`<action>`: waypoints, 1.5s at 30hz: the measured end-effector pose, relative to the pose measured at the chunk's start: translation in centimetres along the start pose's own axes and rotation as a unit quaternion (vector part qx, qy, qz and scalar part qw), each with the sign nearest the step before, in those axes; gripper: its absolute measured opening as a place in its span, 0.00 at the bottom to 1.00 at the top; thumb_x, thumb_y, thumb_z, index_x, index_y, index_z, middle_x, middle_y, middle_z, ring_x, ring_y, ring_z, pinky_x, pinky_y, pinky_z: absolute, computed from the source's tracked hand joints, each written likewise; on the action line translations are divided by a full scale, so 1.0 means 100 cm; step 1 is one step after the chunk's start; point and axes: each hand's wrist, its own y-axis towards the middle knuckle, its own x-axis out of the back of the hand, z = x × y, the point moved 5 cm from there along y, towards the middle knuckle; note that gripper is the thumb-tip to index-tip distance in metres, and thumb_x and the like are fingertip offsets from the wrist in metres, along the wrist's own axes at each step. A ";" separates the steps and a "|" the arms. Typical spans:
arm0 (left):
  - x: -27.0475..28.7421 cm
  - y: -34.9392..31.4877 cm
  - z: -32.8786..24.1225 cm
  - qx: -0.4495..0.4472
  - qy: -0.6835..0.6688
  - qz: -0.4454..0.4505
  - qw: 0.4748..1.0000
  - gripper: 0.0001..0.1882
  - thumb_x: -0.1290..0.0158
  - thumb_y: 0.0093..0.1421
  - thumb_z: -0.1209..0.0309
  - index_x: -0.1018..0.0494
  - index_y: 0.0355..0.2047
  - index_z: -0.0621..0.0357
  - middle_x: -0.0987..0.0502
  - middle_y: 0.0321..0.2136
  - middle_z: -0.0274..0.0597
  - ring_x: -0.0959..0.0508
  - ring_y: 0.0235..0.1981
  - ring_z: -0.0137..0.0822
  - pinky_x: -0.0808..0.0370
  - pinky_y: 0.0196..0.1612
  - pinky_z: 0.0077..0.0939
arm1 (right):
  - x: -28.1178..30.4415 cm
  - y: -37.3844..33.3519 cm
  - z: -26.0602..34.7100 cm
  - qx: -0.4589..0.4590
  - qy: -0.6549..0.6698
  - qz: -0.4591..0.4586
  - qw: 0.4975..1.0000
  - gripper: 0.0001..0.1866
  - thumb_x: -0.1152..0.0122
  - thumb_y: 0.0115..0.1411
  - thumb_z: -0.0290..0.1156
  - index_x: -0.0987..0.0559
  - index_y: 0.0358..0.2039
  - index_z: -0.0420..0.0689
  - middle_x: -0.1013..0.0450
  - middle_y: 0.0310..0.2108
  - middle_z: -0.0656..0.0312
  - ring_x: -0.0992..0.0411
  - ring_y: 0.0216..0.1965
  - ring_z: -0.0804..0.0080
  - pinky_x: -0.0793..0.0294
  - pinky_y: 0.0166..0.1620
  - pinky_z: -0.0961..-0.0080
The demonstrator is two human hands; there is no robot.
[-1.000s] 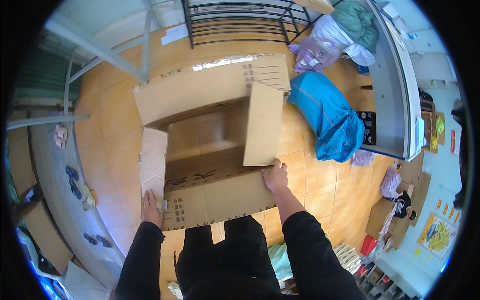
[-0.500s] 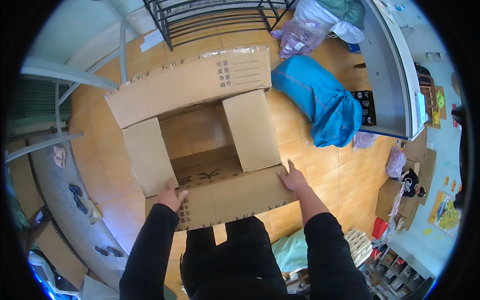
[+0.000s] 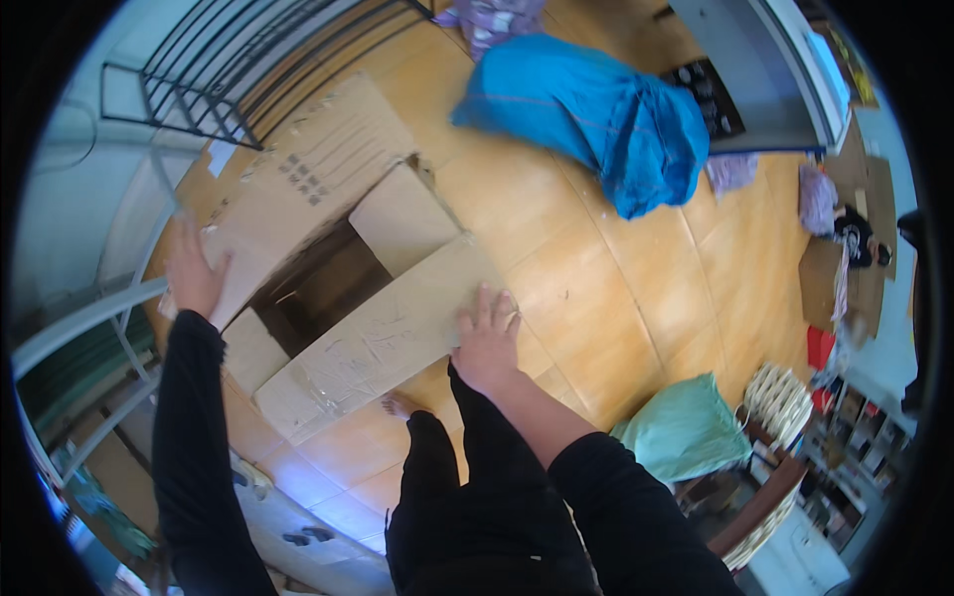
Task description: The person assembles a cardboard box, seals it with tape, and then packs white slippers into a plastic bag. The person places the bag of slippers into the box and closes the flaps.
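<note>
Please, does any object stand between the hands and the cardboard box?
Nothing visible: the right hand is on the near flap of the cardboard box; the left hand is at the left end of the far flap.

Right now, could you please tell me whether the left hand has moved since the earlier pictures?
Yes: the left hand has moved closer to the black rack, from the cardboard box's near side to its far side.

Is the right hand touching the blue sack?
No, the right hand is at the cardboard box's near flap, clearly apart from the blue sack.
</note>
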 end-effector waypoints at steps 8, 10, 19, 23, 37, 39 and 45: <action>-0.011 0.079 -0.036 0.026 -0.109 0.218 0.970 0.36 0.38 0.57 0.56 0.34 0.59 0.64 0.23 0.30 0.52 0.23 0.31 0.50 0.29 0.35 0.40 | -0.001 0.005 -0.064 -0.036 0.302 -0.074 0.950 0.35 0.37 0.57 0.38 0.36 0.62 0.42 0.47 0.65 0.45 0.46 0.65 0.42 0.45 0.64 0.43; -0.002 0.048 -0.066 -0.068 -0.143 0.231 0.960 0.32 0.37 0.55 0.58 0.30 0.55 0.66 0.24 0.27 0.51 0.24 0.30 0.50 0.29 0.34 0.40 | 0.001 0.010 -0.074 -0.082 0.274 -0.135 0.949 0.36 0.37 0.57 0.40 0.38 0.63 0.42 0.43 0.63 0.46 0.43 0.63 0.44 0.42 0.63 0.48; -0.076 -0.143 -0.210 -0.028 -0.111 0.288 0.951 0.54 0.29 0.44 0.61 0.46 0.68 0.59 0.57 0.69 0.65 0.53 0.69 0.65 0.46 0.69 0.47 | -0.023 0.031 -0.050 -0.122 0.292 -0.005 0.949 0.37 0.39 0.60 0.41 0.42 0.65 0.41 0.39 0.61 0.41 0.38 0.61 0.44 0.35 0.60 0.55; -0.072 -0.138 -0.222 0.025 -0.169 0.221 0.960 0.47 0.28 0.42 0.68 0.40 0.62 0.61 0.48 0.66 0.61 0.45 0.66 0.63 0.41 0.66 0.48 | -0.039 0.033 -0.067 -0.086 0.308 0.013 0.947 0.38 0.39 0.60 0.44 0.41 0.65 0.40 0.38 0.61 0.43 0.41 0.64 0.43 0.37 0.63 0.55; 0.007 -0.231 -0.150 0.060 -0.352 0.107 0.928 0.29 0.39 0.52 0.70 0.33 0.55 0.61 0.31 0.53 0.55 0.32 0.56 0.57 0.32 0.59 0.41 | -0.122 -0.073 -0.153 -0.148 0.214 0.068 0.963 0.23 0.45 0.63 0.46 0.20 0.44 0.36 0.23 0.43 0.43 0.25 0.48 0.47 0.27 0.53 0.58; 0.013 -0.281 -0.142 0.067 -0.384 0.137 0.911 0.26 0.41 0.55 0.68 0.32 0.54 0.60 0.31 0.52 0.53 0.29 0.54 0.55 0.29 0.55 0.41 | -0.129 -0.082 -0.145 -0.116 0.158 0.103 0.975 0.21 0.44 0.62 0.44 0.19 0.40 0.37 0.22 0.39 0.44 0.24 0.45 0.48 0.26 0.50 0.58; 0.017 -0.472 -0.106 0.063 -0.424 0.304 0.851 0.28 0.43 0.57 0.60 0.33 0.57 0.57 0.31 0.51 0.50 0.27 0.52 0.52 0.28 0.55 0.43 | -0.142 -0.090 -0.055 -0.059 0.200 0.073 0.975 0.17 0.42 0.60 0.42 0.18 0.37 0.40 0.21 0.31 0.47 0.21 0.36 0.51 0.23 0.42 0.61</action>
